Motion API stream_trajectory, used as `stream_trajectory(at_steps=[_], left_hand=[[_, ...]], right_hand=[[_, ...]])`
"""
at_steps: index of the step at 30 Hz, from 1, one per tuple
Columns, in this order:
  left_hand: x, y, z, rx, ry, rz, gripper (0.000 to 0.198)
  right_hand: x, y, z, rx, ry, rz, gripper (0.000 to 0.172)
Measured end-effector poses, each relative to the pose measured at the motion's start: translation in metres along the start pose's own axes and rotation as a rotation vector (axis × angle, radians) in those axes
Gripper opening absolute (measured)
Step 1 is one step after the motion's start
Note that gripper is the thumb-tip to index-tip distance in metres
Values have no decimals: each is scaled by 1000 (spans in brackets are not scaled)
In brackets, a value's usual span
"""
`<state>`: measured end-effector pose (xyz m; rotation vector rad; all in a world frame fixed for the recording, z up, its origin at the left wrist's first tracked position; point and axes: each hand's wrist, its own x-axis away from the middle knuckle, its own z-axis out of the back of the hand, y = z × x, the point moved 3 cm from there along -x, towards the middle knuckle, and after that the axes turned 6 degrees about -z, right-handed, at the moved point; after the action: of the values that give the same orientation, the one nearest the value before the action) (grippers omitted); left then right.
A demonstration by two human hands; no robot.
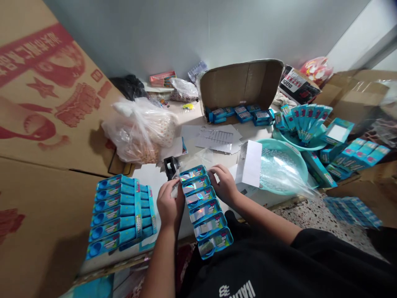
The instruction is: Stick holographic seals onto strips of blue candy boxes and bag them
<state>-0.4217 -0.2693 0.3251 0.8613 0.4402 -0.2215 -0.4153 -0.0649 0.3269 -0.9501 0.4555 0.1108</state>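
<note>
A row of several small blue printed boxes [203, 209], stacked side by side with shiny windows or film on their faces, is held over the table's front edge. My left hand [170, 202] grips the row's far left side, fingers bent against it. On the opposite side my right hand [223, 184] holds the same row, its fingers curled at the upper boxes. Beside my left hand stands a black tape dispenser [170, 167]. Clear plastic film lies just beyond the row's far end.
Stacked blue boxes [114, 215] stand at the left. A teal basin [305, 165] of small pale pieces and a white carton [249, 163] are right. Behind are plastic bags [139, 128], a paper sheet [214, 138] and an open cardboard box [242, 85]. A large carton [46, 103] borders the left.
</note>
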Motion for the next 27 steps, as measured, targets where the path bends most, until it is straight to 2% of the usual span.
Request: stream_trajectory(at_steps=[8,12,15,21,27], left_hand=[[-9,19,-2,-7,195,-8,17],[8,25,1,-21,206,-154,11],[20,22,6,-28,210,-257,13],[23,11,10,-79,243,-265,14],[31,7,13,-148,234,-383,17]], right_hand=[[4,1,1,-24,52,-2,16],[16,4,3,-43,75,39,14],[22,4,4,-57,73,59,13],[18,-1,0,-67,23,73,12],[15,-2,-2,-114,39,60,13]])
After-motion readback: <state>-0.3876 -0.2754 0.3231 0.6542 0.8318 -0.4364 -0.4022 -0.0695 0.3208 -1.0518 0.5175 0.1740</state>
